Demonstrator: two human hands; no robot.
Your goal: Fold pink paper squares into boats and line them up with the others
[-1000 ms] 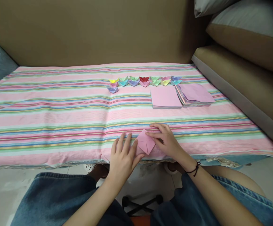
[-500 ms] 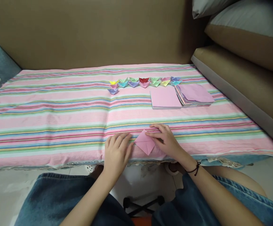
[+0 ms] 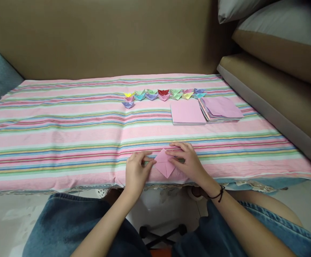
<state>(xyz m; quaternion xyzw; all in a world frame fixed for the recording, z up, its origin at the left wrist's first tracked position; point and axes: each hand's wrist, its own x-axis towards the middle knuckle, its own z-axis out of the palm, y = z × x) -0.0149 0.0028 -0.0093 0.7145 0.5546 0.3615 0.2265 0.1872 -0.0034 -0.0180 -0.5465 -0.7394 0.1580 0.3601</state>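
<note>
A small pink folded paper [image 3: 165, 165] lies diamond-shaped near the front edge of the striped cloth, with crease lines across its face. At its left corner, my left hand [image 3: 137, 170] pinches the paper between thumb and fingers. My right hand [image 3: 189, 162] has its thumb and index finger on the paper's right side, while its other fingers reach past the top right edge. The right corner is hidden under those fingers.
Rows of small coloured paper boats [image 3: 163, 94] stand further back. Nearer, on the right, are a pink-topped paper stack [image 3: 188, 112] and a looser one [image 3: 222, 108]. Cushions [image 3: 273, 96] line the right side, and a brown backrest [image 3: 112, 39] rises behind the striped cloth [image 3: 64, 135].
My left hand has shifted right, and its thumb and fingers have closed at the paper's left corner. My right thumb now lies further onto the paper.
</note>
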